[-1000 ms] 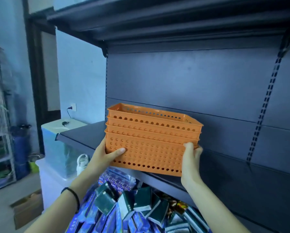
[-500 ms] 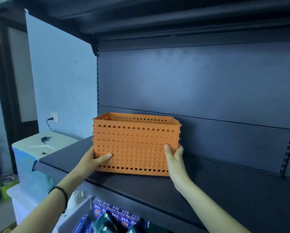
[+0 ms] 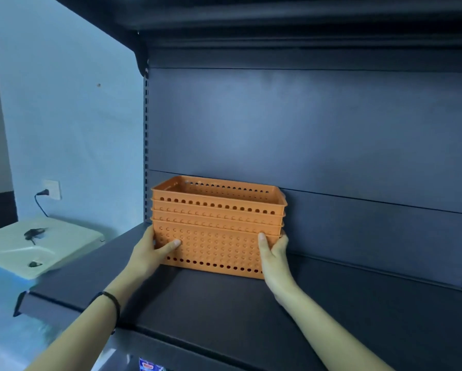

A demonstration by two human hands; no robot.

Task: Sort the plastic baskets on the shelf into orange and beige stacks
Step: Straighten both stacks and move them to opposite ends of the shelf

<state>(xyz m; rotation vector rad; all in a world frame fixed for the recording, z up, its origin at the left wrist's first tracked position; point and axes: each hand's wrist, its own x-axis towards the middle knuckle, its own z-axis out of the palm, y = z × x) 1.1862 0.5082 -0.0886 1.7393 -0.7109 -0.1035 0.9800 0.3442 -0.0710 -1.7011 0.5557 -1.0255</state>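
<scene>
A stack of nested orange baskets (image 3: 217, 227) sits on a dark shelf (image 3: 224, 311), against its back panel. The left hand (image 3: 149, 250) at nine o'clock and right hand (image 3: 274, 257) at three o'clock clamp its ends, thumbs across the front.

The shelf (image 3: 224, 311) was a dark, flat metal board with a dark back panel behind it and another dark shelf overhead. A stack of orange baskets (image 3: 216, 236), nested one in another, stood directly on it toward its left end, close to the back panel, its perforated long side facing out. The rest of the board showed bare dark surface in front of the stack and to its right.
</scene>
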